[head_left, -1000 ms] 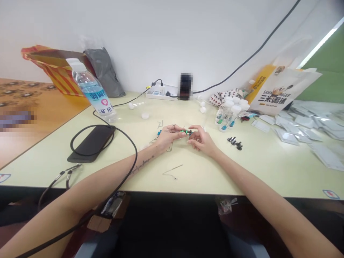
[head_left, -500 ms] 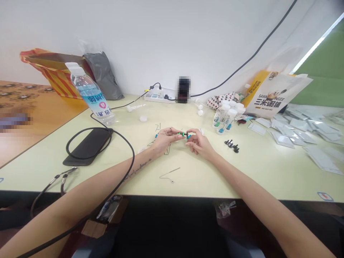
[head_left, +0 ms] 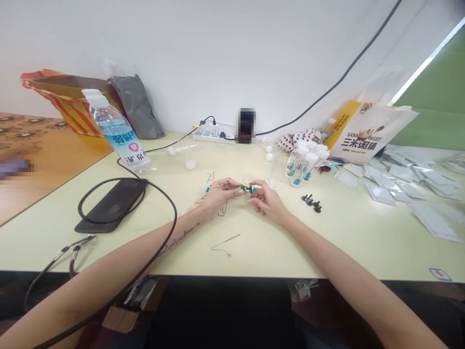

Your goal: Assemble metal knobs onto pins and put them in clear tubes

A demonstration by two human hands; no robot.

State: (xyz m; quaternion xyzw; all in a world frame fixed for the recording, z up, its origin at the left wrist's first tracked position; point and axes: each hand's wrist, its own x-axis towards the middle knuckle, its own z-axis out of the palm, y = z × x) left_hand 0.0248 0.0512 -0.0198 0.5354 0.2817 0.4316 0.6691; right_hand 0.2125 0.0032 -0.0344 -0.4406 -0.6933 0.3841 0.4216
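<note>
Near the middle of the table, my left hand (head_left: pixel 222 195) is closed in a pinch around thin metal wires and a small green-and-black piece (head_left: pixel 244 188). From the other side my right hand (head_left: pixel 268 202) is closed, its thumb and forefinger at the black end of this piece, where a bit of blue shows. The fingers partly hide how the parts join. Bent thin metal wires (head_left: pixel 223 209) lie beneath and beside my left hand. Closer to the front edge is a single bent wire with a small ring (head_left: pixel 228 254).
Small black parts (head_left: pixel 311 203) lie to the right, before clear white-capped tubes (head_left: pixel 304 167). Flat white packets (head_left: pixel 378 193) spread over the far right. A water bottle (head_left: pixel 121 138), a phone (head_left: pixel 111 206) and a looping black cable (head_left: pixel 173 203) occupy the left side.
The whole view has shifted slightly, so the table sits a little lower and further left. Both hands keep nearly the same pose around the green-and-black piece.
</note>
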